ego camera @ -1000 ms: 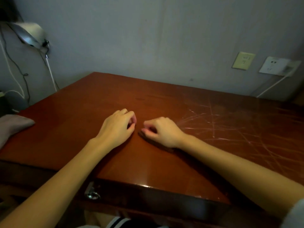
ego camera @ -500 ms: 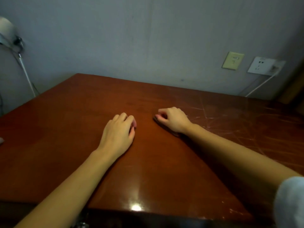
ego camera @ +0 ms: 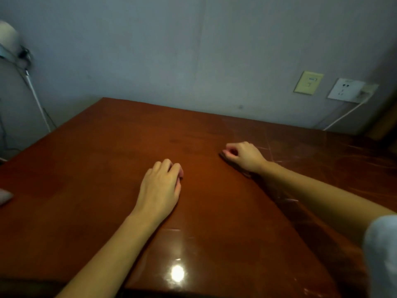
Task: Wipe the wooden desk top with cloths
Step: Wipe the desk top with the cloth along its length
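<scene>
Grip: right hand (ego camera: 245,157) curled over dark cloth (ego camera: 233,165), cloth pressed flat to worktop (ego camera: 86,168), centre-right | left hand (ego camera: 160,188) curled, knuckles up, contents cannot be told | Step: wiping stroke judged under way | Next: cloth to be swept across scratches (ego camera: 270,147) at right, even pressure required.
</scene>
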`<state>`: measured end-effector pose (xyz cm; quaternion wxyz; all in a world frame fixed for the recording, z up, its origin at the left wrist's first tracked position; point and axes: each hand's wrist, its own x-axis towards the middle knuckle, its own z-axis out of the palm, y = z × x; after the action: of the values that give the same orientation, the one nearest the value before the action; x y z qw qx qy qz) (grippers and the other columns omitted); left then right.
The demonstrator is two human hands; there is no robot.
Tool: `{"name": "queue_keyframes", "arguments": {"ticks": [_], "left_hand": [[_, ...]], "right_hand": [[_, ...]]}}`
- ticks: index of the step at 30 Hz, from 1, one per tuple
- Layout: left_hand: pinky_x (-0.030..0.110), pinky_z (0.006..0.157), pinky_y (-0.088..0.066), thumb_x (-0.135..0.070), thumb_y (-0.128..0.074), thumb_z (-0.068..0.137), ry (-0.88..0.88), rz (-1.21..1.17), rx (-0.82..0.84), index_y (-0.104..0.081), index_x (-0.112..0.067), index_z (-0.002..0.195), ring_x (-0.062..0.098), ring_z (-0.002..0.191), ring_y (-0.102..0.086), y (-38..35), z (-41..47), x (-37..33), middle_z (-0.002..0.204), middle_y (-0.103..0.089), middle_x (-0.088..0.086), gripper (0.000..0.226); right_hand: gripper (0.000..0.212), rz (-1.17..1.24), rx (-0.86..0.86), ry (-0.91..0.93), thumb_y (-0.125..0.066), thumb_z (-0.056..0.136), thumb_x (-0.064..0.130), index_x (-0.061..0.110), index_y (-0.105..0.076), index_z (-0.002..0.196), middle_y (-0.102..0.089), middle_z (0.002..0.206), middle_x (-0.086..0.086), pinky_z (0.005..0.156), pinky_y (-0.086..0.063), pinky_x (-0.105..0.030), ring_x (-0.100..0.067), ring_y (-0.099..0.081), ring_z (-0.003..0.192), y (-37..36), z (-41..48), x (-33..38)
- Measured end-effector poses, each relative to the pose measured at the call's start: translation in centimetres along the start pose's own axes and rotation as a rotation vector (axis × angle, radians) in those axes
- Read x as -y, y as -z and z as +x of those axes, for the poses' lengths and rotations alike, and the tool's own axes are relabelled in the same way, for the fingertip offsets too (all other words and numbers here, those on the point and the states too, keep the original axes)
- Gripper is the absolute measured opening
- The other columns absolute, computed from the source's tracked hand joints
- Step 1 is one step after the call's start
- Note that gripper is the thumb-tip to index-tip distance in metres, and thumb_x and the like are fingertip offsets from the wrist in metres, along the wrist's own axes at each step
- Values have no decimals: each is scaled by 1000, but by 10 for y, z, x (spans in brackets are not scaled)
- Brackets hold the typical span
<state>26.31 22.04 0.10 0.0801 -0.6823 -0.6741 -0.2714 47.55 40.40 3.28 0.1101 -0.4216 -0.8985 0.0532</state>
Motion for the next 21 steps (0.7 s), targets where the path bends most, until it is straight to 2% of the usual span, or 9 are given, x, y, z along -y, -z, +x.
{"name": "queue_keyframes", "arguments": {"ticks": [3,7,9,11,13,17,21], "left_hand": [[30,70,-45,-18,-55,89,-4,10,16,-58,-23,96,16,86,-52,-1,1,0,95,-53,-4,9],[30,73,-45,-24,-54,88,-33,32,75,-54,-26,97,15,89,-51,-1,13,5,96,-50,-5,9],[26,73,-43,-27,-53,90,-62,24,114,-54,-26,99,14,92,-50,-1,27,10,98,-49,-6,10],[22,71,-41,-30,-51,92,-48,-3,141,-54,-27,102,11,93,-49,-4,46,16,99,-49,-9,10],[22,71,-42,-30,-50,93,-14,-15,156,-54,-27,102,9,93,-48,-10,66,23,99,-49,-10,11],[24,72,-46,-30,-50,93,35,-25,139,-54,-27,100,9,91,-49,-26,92,29,96,-50,-10,8],[27,70,-44,-31,-52,91,34,-21,96,-52,-26,92,12,86,-48,-43,114,27,90,-49,-8,5]], "right_hand": [[29,-30,-30,30,-45,97,41,25,-50,73,-56,67,4,59,-36,-26,-11,-51,57,-13,25,25],[29,19,10,316,-44,95,41,28,-45,69,-54,68,9,56,-41,-29,-9,-50,60,-20,5,59],[28,67,69,464,-45,94,38,26,-44,69,-48,68,11,57,-40,-27,-5,-45,60,-17,-14,58],[27,104,125,527,-46,95,33,24,-44,70,-47,69,11,57,-39,-26,-5,-43,61,-11,-24,40],[28,100,131,476,-45,95,34,24,-45,69,-47,69,10,58,-39,-26,-5,-43,61,-5,-16,9],[30,53,44,191,-46,98,33,31,-43,68,-48,64,10,58,-34,-26,-3,-46,58,4,32,-52],[28,-23,-10,16,-46,98,37,24,-49,73,-55,66,2,59,-36,-29,-17,-52,58,-6,81,-46]]}}
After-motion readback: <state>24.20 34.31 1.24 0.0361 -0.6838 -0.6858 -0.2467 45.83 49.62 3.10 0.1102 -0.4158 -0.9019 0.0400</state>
